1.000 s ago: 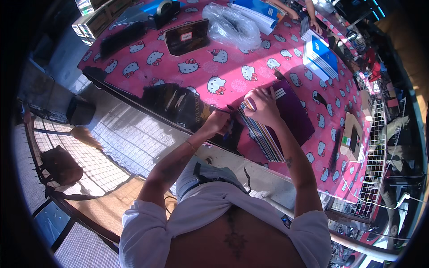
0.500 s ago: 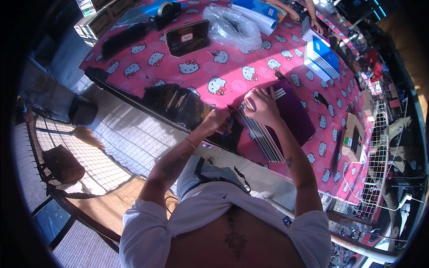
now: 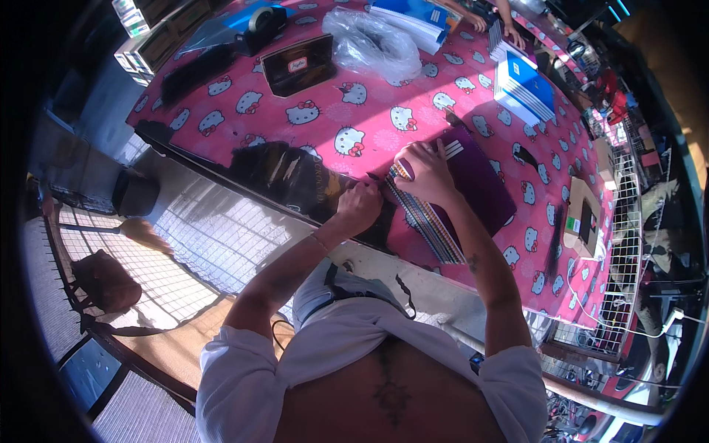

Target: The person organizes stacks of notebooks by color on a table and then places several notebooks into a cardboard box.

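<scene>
A stack of spiral notebooks (image 3: 480,181) with a purple top cover lies at the near edge of the table, its coil bindings facing left. Over the far end of those bindings my right hand (image 3: 427,171) is curled, gripping the stack's corner. Just to the left, my left hand (image 3: 360,205) is closed around a small tool whose dark tip (image 3: 373,177) pokes out beside the coils. The rest of that tool is hidden in my fist, so its kind cannot be made out.
A pink cat-print cover (image 3: 347,111), torn at the near edge, spreads over the table. Farther back are a black box (image 3: 298,66), clear plastic wrap (image 3: 373,48), a tape dispenser (image 3: 260,29) and blue-covered notebooks (image 3: 526,85). Another person's hands (image 3: 509,33) work beyond. A cardboard box (image 3: 582,218) sits right.
My left fist has turned slightly, and the blue part that showed under it is now hidden. My right hand stays on the notebooks. The whole view has shifted a little.
</scene>
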Demonstrator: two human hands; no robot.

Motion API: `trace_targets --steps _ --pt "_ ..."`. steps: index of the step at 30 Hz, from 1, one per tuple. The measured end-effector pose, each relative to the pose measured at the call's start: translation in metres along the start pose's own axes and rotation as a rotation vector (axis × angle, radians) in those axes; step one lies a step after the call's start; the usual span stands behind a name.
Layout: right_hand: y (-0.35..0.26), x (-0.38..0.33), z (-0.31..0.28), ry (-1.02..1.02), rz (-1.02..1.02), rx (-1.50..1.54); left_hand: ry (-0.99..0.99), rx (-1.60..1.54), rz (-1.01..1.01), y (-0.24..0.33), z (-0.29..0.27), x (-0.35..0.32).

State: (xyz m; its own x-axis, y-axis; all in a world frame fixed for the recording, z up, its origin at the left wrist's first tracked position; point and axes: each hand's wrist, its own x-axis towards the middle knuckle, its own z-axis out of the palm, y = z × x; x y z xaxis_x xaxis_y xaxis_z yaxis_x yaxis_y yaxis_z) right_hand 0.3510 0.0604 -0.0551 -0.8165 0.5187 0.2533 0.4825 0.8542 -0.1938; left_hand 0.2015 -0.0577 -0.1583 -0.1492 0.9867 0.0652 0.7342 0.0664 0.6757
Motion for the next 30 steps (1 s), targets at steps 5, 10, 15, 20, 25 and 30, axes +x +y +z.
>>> trace_targets --steps 5,10,15,20,25,30 --pt "0.0 -0.001 0.0 0.013 0.016 -0.036 0.04 0.413 0.138 0.015 -0.014 -0.005" --pt "0.011 -0.002 -0.016 -0.02 0.08 0.164 -0.031 0.208 -0.153 -0.028 -0.094 0.05" --pt "0.036 0.008 -0.042 0.185 0.356 1.102 0.279 0.486 -0.056 -0.094 -0.098 0.071" --pt "0.124 -0.049 -0.082 0.547 0.704 0.971 0.32 0.33 0.16 -0.05 -0.092 0.081" --pt "0.24 -0.12 -0.083 0.638 1.142 1.102 0.269 0.041 0.231 0.022 -0.086 0.11" --pt "0.354 -0.142 -0.05 0.591 1.268 1.142 0.213 -0.044 0.357 0.113 -0.074 0.191"
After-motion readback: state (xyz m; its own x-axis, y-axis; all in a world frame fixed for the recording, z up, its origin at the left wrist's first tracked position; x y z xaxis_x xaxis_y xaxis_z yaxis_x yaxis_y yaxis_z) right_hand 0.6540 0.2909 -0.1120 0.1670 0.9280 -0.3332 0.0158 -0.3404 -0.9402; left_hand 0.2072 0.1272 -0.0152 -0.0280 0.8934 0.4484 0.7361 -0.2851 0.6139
